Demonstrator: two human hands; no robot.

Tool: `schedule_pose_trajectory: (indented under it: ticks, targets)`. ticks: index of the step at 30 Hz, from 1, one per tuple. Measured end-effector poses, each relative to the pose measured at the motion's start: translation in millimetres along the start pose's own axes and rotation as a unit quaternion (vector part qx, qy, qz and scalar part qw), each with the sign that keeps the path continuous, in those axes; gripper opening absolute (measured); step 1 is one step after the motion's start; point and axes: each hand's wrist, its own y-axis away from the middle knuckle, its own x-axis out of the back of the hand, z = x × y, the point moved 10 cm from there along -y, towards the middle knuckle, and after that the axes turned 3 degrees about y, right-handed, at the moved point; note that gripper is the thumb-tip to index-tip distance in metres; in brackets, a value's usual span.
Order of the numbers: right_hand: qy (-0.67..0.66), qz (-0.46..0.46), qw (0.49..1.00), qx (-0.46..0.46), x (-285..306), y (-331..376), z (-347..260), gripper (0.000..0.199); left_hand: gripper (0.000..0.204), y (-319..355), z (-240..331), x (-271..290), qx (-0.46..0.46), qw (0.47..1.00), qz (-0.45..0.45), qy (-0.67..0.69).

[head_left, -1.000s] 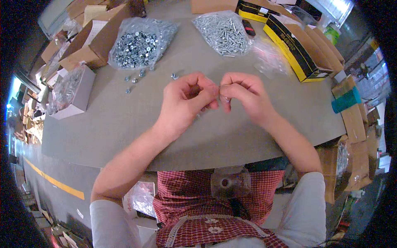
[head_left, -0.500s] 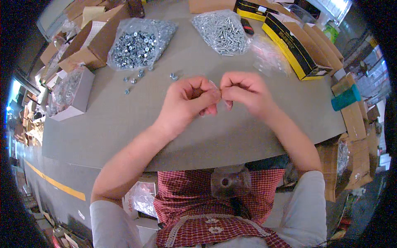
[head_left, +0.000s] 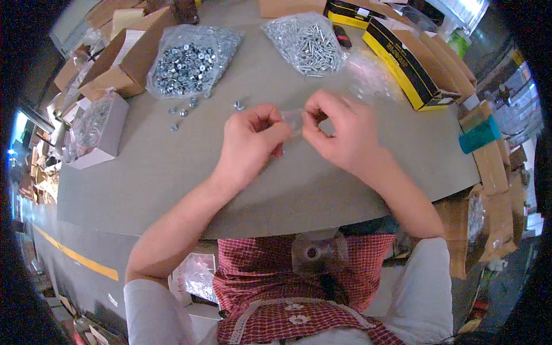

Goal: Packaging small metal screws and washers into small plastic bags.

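A small clear plastic bag [head_left: 293, 120] is stretched between my two hands above the middle of the table. My left hand [head_left: 253, 138] pinches its left side, fingers curled. Thumb and forefinger of my right hand [head_left: 342, 129] close on its right edge, leaving a round gap behind the pinch. What the bag contains, if anything, cannot be made out. Beyond my left hand lie several loose metal fasteners [head_left: 183, 112]. Behind them rests a big clear bag of short metal fasteners [head_left: 187, 69]. Farther right is a clear bag of long screws or nails [head_left: 313, 49].
A pile of small clear bags [head_left: 374, 77] lies beside a black and yellow box [head_left: 405, 66] at the back right. Left stand an open cardboard box [head_left: 123, 63] and a white box [head_left: 106, 135] with bagged parts. A teal cylinder [head_left: 479, 135] sits at the right edge.
My hands have drawn slightly apart, so more of the small bag shows between them. My right hand has turned and its thumb and forefinger now form a ring.
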Motion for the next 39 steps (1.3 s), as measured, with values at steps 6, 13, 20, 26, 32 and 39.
schedule_pose_trajectory:
  ticks: [6,13,20,26,32,39]
  targets:
    - [0.028,-0.14,0.982,0.12,-9,9,-23,0.018,0.014,-7,-3,6,0.039,0.997,-0.044,0.044]
    - [0.038,-0.04,0.975,0.217,13,-3,-40,0.016,0.016,-17,-12,7,0.052,0.987,-0.081,0.131]
    - [0.091,0.024,0.982,0.164,26,-1,-25,0.018,0.03,-14,-10,-2,0.092,0.983,-0.043,0.15]
    - [-0.002,-0.121,0.992,0.043,-8,1,3,0.038,0.021,-27,1,54,0.002,0.991,0.062,0.117]
    - [0.014,-0.16,0.987,0.017,-7,-3,14,0.045,0.024,-33,14,77,-0.086,0.987,0.134,0.022]
    - [0.052,-0.178,0.976,0.11,-33,9,-18,0.027,0.04,15,55,-11,-0.4,0.805,0.051,-0.435]
